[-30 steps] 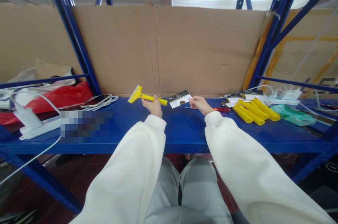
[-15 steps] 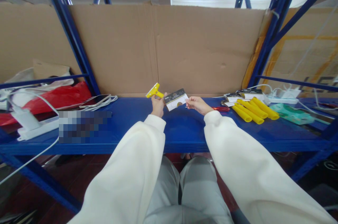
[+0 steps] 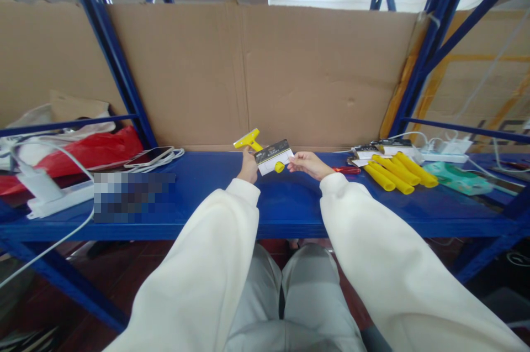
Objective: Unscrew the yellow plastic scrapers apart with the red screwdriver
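A yellow scraper with a wide head is in my left hand, its fingers closed around the handle. The black-and-white packaging card lies over the handle just right of that hand. A round yellow handle end shows at the hole in the card's lower part. My right hand pinches the card's right edge between thumb and fingers. Part of the handle is hidden by the card and my left fingers. Both hands are above the blue shelf.
Several yellow-handled tools with cards lie to the right, beside a green plastic packet. A red tool is near my right wrist. Leftward are a phone, cables, a power strip and a red bag. Cardboard stands behind.
The scraper has shifted right and slightly up, with its head turned a little. Yellow now shows at the card's hole, where a dark brownish spot was before. My right hand has edged left.
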`<action>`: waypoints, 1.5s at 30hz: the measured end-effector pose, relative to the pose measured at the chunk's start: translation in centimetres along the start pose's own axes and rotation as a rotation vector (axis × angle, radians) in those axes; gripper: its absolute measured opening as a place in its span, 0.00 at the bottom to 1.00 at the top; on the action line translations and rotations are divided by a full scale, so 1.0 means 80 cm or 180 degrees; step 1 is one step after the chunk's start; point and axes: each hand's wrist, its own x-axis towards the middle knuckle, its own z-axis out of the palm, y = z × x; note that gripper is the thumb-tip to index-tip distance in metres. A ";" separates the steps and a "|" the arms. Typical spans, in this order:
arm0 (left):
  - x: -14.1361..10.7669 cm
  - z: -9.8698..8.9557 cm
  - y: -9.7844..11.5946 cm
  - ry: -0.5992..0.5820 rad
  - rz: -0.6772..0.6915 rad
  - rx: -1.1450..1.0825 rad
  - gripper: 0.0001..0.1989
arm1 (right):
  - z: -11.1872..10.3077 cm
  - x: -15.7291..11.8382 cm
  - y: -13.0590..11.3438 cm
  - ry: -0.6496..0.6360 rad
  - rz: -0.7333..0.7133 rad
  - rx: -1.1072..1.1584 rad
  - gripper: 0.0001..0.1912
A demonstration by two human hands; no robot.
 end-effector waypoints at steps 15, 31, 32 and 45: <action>-0.003 0.002 0.004 -0.0122 0.0042 0.0046 0.17 | 0.005 0.000 -0.001 0.0195 0.0033 0.0208 0.16; 0.005 0.002 -0.004 -0.0200 -0.0340 0.0338 0.07 | 0.006 -0.002 -0.004 0.0540 0.0040 0.0298 0.14; 0.005 0.001 -0.003 -0.0216 -0.0355 0.0355 0.06 | 0.006 -0.002 -0.005 0.0562 0.0023 0.0302 0.14; -0.001 0.005 0.002 -0.0576 -0.0389 0.0342 0.19 | 0.011 -0.005 -0.009 0.0874 0.0176 0.0284 0.10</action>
